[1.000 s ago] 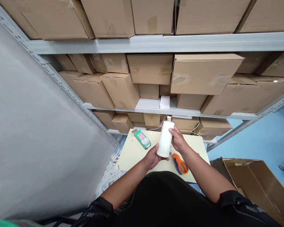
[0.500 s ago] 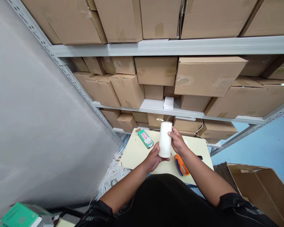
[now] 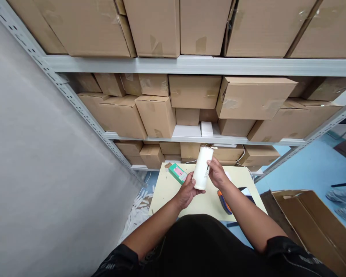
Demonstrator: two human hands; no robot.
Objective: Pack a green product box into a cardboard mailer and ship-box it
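A white cylindrical bottle (image 3: 202,169) with a cord loop at its top is held up over a small pale yellow table (image 3: 165,198). Dark lettering shows along its right side. My left hand (image 3: 187,192) cups its lower end, thumb in front and fingers underneath. Around the upper right side, my right hand (image 3: 217,172) is closed on it. Behind my left hand lies a green box with a pink panel (image 3: 178,172), partly covered. An orange and blue tape dispenser (image 3: 225,202) sits under my right forearm, partly hidden.
Shelving (image 3: 190,66) packed with cardboard boxes (image 3: 194,91) rises beyond the table. A grey wall (image 3: 40,165) stands on the left. At right is an open cardboard carton (image 3: 308,223) on the blue floor. Paper shreds (image 3: 134,215) lie left of the table.
The bottle has tilted to the right and been turned, bringing its lettering into view. Both hands keep hold of it. My view has shifted slightly, showing more floor at right.
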